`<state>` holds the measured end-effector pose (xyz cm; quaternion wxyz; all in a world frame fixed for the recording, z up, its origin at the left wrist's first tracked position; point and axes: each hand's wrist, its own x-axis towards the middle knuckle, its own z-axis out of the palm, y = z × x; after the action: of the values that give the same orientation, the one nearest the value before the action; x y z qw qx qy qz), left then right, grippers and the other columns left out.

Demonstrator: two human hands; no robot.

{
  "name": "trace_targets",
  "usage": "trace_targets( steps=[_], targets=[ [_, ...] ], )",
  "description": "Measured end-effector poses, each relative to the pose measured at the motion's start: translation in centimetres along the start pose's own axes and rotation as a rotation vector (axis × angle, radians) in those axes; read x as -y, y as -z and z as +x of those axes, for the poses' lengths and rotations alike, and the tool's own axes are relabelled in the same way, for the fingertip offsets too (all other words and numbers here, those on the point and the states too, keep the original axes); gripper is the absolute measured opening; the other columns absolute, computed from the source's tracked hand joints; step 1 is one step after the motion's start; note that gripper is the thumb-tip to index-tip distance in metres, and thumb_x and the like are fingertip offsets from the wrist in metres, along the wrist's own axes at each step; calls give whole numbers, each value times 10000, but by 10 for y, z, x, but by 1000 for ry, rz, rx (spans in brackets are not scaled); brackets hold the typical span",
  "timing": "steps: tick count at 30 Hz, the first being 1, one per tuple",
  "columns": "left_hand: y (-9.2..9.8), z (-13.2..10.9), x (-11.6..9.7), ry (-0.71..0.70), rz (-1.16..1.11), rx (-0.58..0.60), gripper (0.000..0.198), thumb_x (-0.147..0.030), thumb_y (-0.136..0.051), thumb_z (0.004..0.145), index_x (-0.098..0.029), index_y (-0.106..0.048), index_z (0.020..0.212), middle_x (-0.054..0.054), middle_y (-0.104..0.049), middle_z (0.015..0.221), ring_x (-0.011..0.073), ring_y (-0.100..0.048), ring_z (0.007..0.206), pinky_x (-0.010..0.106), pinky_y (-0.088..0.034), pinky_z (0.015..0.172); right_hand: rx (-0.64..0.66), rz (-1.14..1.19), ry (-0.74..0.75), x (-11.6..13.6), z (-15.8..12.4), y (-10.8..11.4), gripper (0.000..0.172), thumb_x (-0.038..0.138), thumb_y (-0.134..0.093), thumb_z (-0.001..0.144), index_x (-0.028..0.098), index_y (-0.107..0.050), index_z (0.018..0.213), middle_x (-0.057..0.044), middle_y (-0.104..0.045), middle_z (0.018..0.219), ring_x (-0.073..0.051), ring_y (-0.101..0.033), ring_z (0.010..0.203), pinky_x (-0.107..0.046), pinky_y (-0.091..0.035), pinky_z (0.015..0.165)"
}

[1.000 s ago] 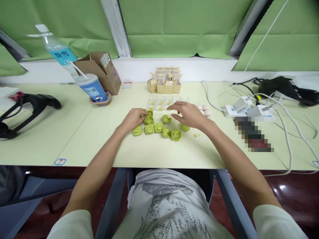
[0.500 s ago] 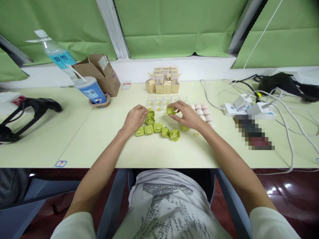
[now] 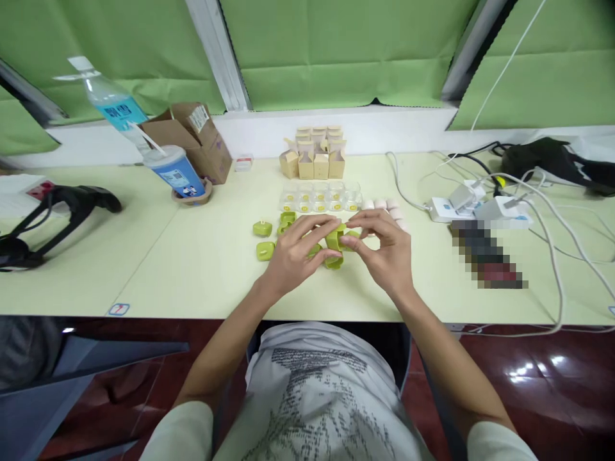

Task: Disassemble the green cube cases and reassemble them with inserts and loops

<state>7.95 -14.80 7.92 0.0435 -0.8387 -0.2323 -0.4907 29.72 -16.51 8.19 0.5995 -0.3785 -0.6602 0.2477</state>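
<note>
Both of my hands meet above the table's middle and pinch one small green case (image 3: 335,238) between their fingertips. My left hand (image 3: 293,256) grips its left side and my right hand (image 3: 384,250) its right side. Several more green cases (image 3: 262,228) lie on the pale table (image 3: 202,269) just left of and under my hands. Behind them stands a row of clear plastic boxes (image 3: 319,198) with yellow pieces inside. Small tan cartons (image 3: 314,161) are grouped further back.
A blue paper cup (image 3: 175,171), a water bottle (image 3: 111,102) and a brown cardboard box (image 3: 192,134) stand at the back left. A black device (image 3: 57,208) lies at the far left. A power strip (image 3: 473,208) with white cables lies at the right, pink round pieces (image 3: 389,205) beside it.
My right hand lifted a green case off the table and drew it toward me. My left hand left the pile and came across to grip the same case.
</note>
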Motion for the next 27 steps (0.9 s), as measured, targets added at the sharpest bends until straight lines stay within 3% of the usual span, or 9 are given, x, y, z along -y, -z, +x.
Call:
trace_targets(
  steps=[4,8,13,17,27],
  targets=[
    [0,-2,9,-36,-28,-3,588,-378,-808,1086,-304,-654,1648,122,-805,1394,260,-810,1281,422,-714,1060,84,-66,110,-3,4,-3,133,322,-845,1018,278,-849,893,-36,-841,925,-215,-730,807,-367,-577,688],
    [-4,-7,14,-66,-39,38,640,-356,-779,1105,-321,-579,1712,119,-785,1419,259,-801,1305,443,-714,1062,87,-122,124,-2,2,-5,140,210,-788,973,274,-799,848,-20,-810,849,-214,-688,775,-371,-534,701],
    [-5,-12,18,-81,-34,64,610,-277,-717,1139,-306,-541,1723,117,-763,1428,243,-787,1329,439,-702,1092,133,-165,81,-5,5,-4,149,201,-772,919,262,-720,794,3,-654,755,-178,-550,702,-349,-462,686],
    [-2,-11,17,-73,-59,116,603,-310,-698,1149,-322,-530,1728,117,-750,1462,256,-772,1380,466,-693,1129,204,-113,17,-7,8,-2,148,230,-799,896,253,-693,795,26,-586,721,-149,-476,648,-324,-415,626],
    [2,-8,14,-21,-75,129,601,-421,-679,1156,-340,-544,1735,108,-747,1470,265,-774,1380,474,-685,1139,187,-57,-28,-7,7,0,133,294,-867,898,252,-757,836,25,-584,721,-148,-497,665,-306,-406,594]
  ],
)
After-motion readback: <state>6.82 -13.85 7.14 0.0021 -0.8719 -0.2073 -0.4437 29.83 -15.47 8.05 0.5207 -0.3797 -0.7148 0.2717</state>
